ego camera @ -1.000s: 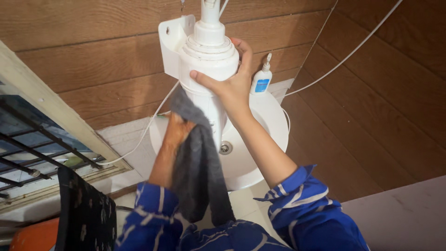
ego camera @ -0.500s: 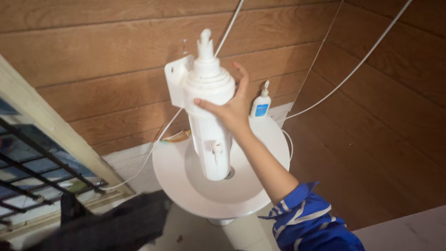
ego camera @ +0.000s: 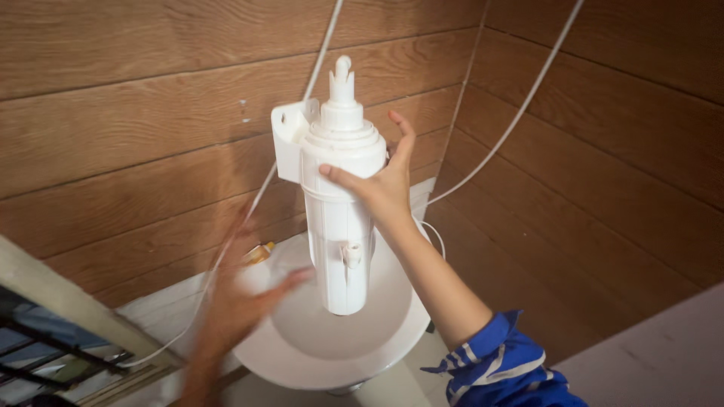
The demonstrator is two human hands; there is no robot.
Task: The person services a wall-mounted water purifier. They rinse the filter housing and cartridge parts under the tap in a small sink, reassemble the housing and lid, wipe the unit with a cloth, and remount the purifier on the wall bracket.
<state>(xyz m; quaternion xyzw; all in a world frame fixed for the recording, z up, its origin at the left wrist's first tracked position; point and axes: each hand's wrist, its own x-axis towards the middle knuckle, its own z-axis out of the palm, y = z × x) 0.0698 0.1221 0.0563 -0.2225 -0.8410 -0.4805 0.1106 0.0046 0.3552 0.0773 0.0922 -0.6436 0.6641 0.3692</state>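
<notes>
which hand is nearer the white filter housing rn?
Right. The right hand grips the white filter housing near its top; the left hand, blurred, is below and to its left, apart from it.

The right hand grips the upper part of a white filter housing mounted on the wood-panelled wall. The blurred left hand is open beside its lower end, above a round white basin. Thin white tubes run along the wall.

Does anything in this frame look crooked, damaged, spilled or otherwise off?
Nothing stands out. The white filter housing hangs upright on its wall bracket over the white basin, gripped by the right hand. The left hand is motion-blurred and empty. No spill or crack shows.
</notes>
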